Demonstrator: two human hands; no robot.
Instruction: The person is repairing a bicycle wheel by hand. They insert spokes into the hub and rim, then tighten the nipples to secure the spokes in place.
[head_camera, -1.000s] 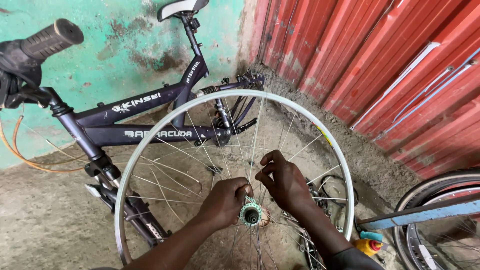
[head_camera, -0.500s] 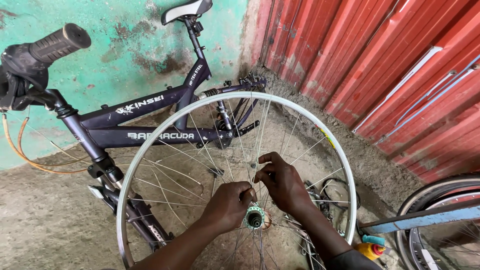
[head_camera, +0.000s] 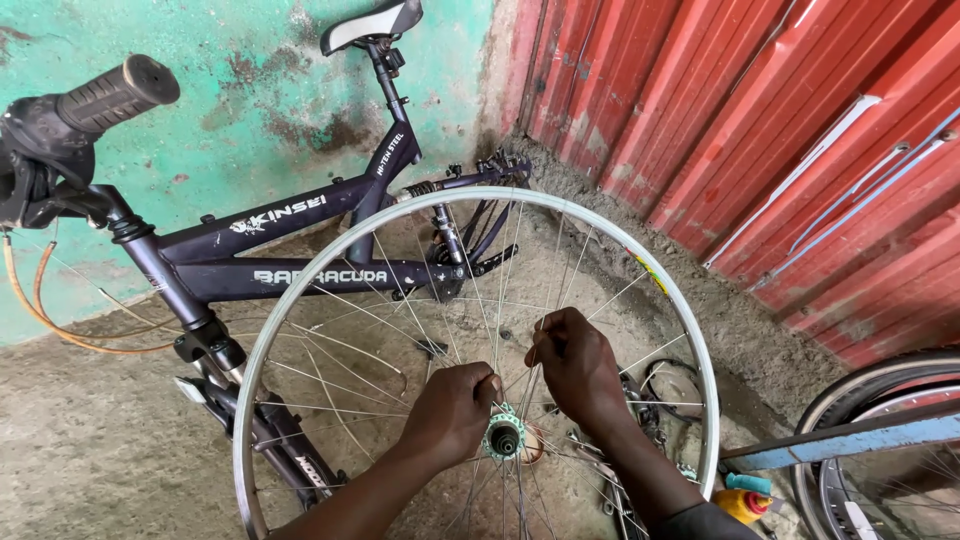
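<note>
- Behind everything we see a worn green wall (head_camera: 250, 110) meeting red corrugated sheeting (head_camera: 760, 130), with rough concrete ground (head_camera: 90, 440) below
- Against the wall leans a dark bicycle frame (head_camera: 300, 270), its saddle (head_camera: 372, 24) up top and a black handlebar grip (head_camera: 115, 93) close to us at the left
- At the right edge we note another wheel (head_camera: 880, 450) crossed by a blue bar (head_camera: 850, 440), and an orange bottle (head_camera: 745, 500) near the right forearm
- A silver spoked wheel (head_camera: 690, 350) stands upright in front of the frame, its green hub (head_camera: 503, 438) low in the middle between both hands
- Our left hand (head_camera: 455, 410) is curled nearly closed, fingertips pinching a spoke just above the hub
- Our right hand (head_camera: 580, 365) is also curled, thumb and forefinger pinched on spokes higher up, beside the left
- Compared with half a second ago, both hands keep their places at the hub; the view has shifted only slightly
</note>
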